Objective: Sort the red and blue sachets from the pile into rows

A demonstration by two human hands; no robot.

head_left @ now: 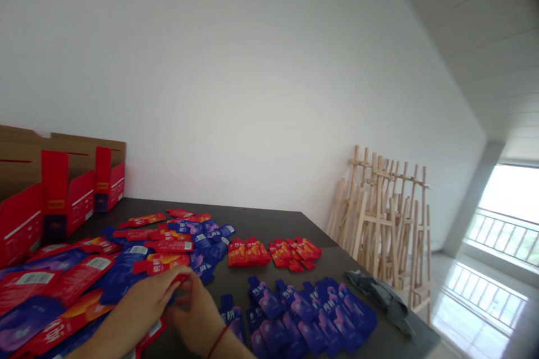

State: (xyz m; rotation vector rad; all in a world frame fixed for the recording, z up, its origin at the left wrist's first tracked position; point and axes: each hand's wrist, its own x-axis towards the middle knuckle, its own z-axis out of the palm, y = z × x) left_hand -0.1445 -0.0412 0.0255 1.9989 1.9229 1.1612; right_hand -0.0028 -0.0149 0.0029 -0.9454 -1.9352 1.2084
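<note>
My left hand (pixel 162 286) reaches in over the heap of pouches with its fingers pinched together. Close against it is my right hand (pixel 196 305), its fingers curled and a red cord on the wrist. Between the fingertips of both hands shows a bit of a red pouch (pixel 182 278); the rest of it is hidden by the hands. To the left spreads a mixed pile of red pouches (pixel 86 277) and blue-purple pouches (pixel 126 266). On the right lie rows of blue-purple pouches (pixel 311 320), overlapping one another. Beyond them sit two groups of red pouches (pixel 249 252).
Several red cardboard boxes (pixel 81 196) with raised brown flaps stand at the left by the wall. A grey cloth (pixel 381 297) lies at the right edge of the dark table (pixel 269 219). Wooden easels (pixel 379 224) lean beyond the table's right end.
</note>
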